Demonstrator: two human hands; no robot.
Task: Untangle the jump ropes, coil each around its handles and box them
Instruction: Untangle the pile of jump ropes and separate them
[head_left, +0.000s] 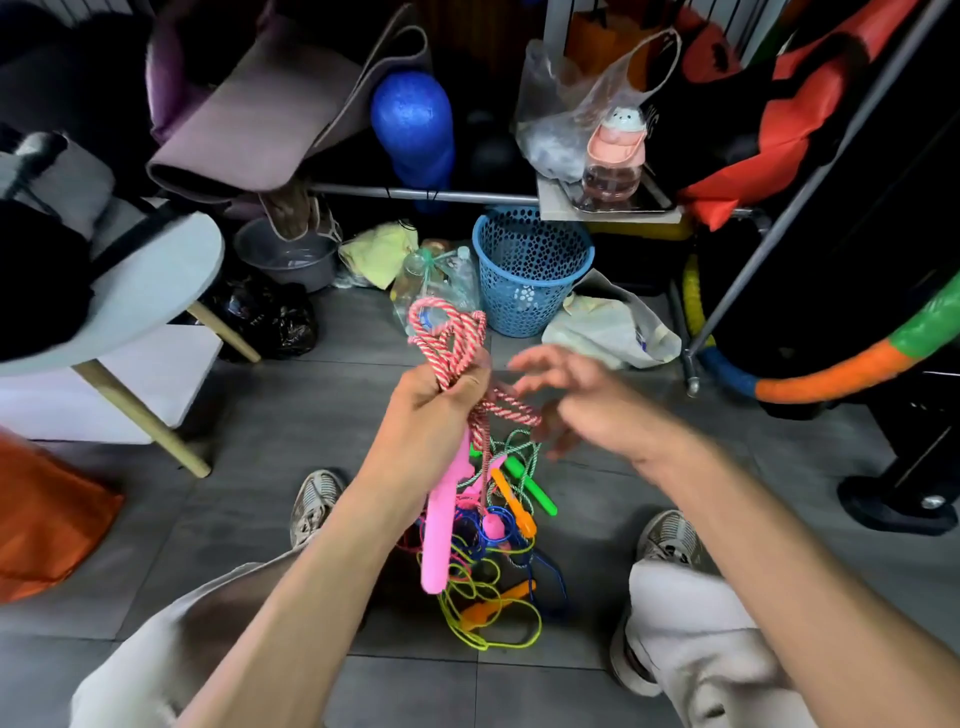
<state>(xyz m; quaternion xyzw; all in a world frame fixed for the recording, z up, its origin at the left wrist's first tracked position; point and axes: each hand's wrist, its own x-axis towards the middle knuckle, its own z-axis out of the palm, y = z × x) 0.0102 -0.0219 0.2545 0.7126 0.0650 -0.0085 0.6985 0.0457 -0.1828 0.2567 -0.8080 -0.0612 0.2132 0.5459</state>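
your left hand (434, 402) grips the bunched red-and-white rope (451, 338), its pink handle (436, 540) hanging below. your right hand (574, 400), fingers spread, holds nothing just beside it. you're mid-untangling, i'd say; next, free that rope from the tangle (493, 582) beneath.

Bare forearms without sleeves, light grey-beige shorts (171, 649), worn grey mesh trainers (314, 506) with pale soles

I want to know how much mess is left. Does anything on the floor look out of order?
Yes. The ropes on the floor between the shoes are still one knotted heap, yellow, blue and green cords looped through each other around orange and green handles. The left hand grips the red-white rope.
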